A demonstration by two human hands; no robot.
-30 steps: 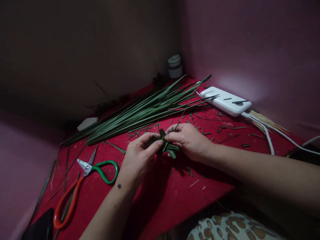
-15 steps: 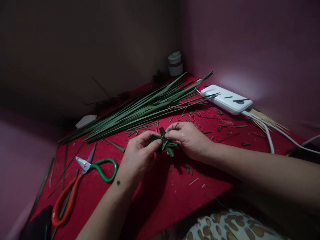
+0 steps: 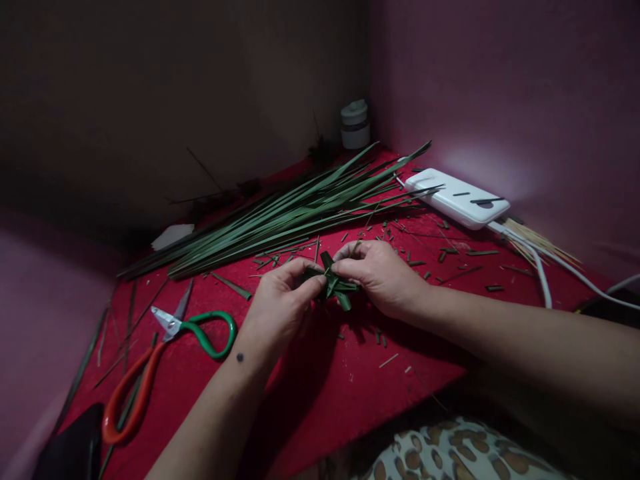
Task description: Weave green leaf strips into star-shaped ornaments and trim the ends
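Note:
Between my two hands is a small folded palm-leaf piece (image 3: 341,299), dark green, with strips sticking out like a star. My left hand (image 3: 285,300) pinches its left side between thumb and fingers. On the upper right, my right hand (image 3: 383,277) pinches it near the middle, where a thin pale strand shows. The fingertips partly hide the piece. Left of my left hand, scissors (image 3: 171,327) with one green and one orange handle lie with blades apart. Behind both hands lies a bundle of long green leaf strips (image 3: 285,217).
The red-covered table (image 3: 310,413) is strewn with leaf scraps. A white power bank (image 3: 457,197) with white cables (image 3: 543,273) lies at the right, beside thin pale sticks (image 3: 545,243). A white-lidded jar (image 3: 355,125) stands in the back corner. A dark object (image 3: 75,443) lies front left.
The view has shifted very slightly. Both hands keep their pinch on the folded leaf piece, with hardly any visible movement.

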